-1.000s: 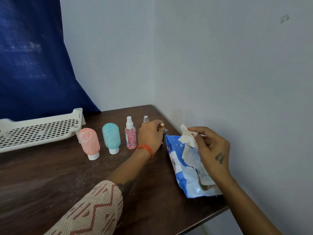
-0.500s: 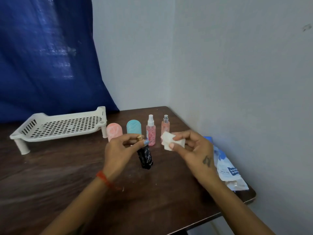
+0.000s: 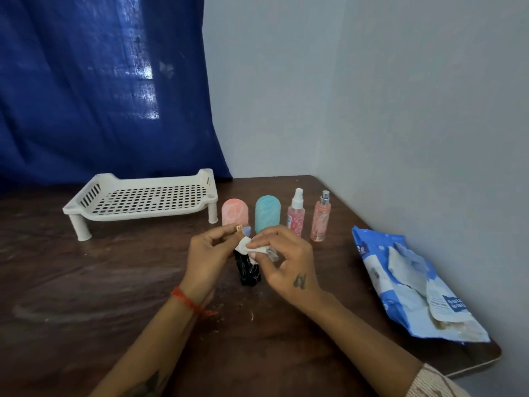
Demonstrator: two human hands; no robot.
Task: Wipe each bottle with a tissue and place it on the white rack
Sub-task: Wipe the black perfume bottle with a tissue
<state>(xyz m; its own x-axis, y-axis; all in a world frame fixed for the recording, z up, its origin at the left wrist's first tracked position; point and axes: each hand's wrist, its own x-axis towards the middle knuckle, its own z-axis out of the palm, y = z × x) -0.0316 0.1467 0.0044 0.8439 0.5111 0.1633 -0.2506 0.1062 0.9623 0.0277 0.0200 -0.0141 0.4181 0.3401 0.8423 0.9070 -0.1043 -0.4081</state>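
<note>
Dark wooden table (image 3: 86, 282) in a pale corner; the left hand (image 3: 206, 259) grips a small black bottle (image 3: 248, 272) near its gold cap, the right hand (image 3: 286, 262) pinches a tissue (image 3: 249, 247) against it (first wipe, I judge); next comes the white rack (image 3: 143, 209), bare.

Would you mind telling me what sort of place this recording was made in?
Probably a plain room in a home, set up for the task: a dark wooden table pushed into a bare wall corner, a blue curtain behind it, and toiletry bottles beside a white rack.
</note>
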